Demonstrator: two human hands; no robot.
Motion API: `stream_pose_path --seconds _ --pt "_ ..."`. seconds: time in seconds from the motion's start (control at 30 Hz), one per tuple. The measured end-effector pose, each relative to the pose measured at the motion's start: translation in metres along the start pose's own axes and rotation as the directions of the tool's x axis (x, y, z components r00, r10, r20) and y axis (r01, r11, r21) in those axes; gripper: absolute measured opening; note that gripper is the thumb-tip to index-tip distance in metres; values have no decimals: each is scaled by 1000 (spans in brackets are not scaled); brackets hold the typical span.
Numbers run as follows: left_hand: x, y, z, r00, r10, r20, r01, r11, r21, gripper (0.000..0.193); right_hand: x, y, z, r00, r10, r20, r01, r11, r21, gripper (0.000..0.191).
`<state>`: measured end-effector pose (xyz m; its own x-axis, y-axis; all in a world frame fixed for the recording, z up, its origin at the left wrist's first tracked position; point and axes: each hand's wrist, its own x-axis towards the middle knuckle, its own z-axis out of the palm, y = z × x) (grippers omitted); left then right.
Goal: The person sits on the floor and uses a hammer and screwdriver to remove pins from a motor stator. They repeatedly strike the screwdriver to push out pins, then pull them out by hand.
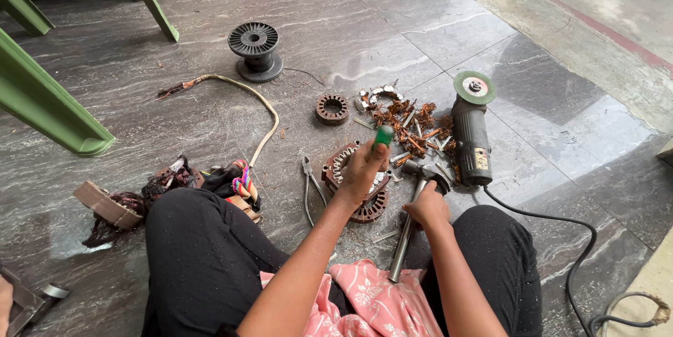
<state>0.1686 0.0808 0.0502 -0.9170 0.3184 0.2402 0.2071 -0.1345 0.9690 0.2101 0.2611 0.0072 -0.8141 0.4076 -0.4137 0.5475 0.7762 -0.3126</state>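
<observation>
My left hand [362, 172] grips a green-handled tool [383, 135], held upright over a round motor stator core [371, 205] lying on the floor between my knees. My right hand [427, 207] is closed around a hammer [409, 221] near its head, the metal handle pointing back toward my lap. The tool's tip is hidden behind my left hand. A pair of pliers [309, 184] lies just left of the stator.
An angle grinder [471, 130] with its black cable lies to the right, beside a heap of copper wire scraps [412, 130]. A smaller stator ring [331, 108], an empty black spool [255, 49], a loose cord [247, 95] and green furniture legs [49, 109] surround me.
</observation>
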Motion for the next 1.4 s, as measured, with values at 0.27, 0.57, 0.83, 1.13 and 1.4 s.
stream_pose_path --seconds 0.27,0.57,0.83,1.13,1.4 --pt "-5 -2 -8 996 -90 -13 89 995 -34 53 17 11 -3 924 -35 381 -363 234 902 47" --pt "-5 2 1 996 -21 -83 28 996 84 41 -131 -29 -116 881 -277 -384 427 114 897 34" --pt "-8 -6 0 987 -68 -146 85 989 119 50 -206 -38 -161 909 -385 -157 307 367 878 48" --pt "-11 7 11 978 -16 -209 52 984 169 53 -199 -54 -185 818 -515 -256 561 618 550 67" --pt "1 -8 0 976 -89 -197 97 995 31 50 -191 -49 -206 844 -466 -267 532 660 531 68"
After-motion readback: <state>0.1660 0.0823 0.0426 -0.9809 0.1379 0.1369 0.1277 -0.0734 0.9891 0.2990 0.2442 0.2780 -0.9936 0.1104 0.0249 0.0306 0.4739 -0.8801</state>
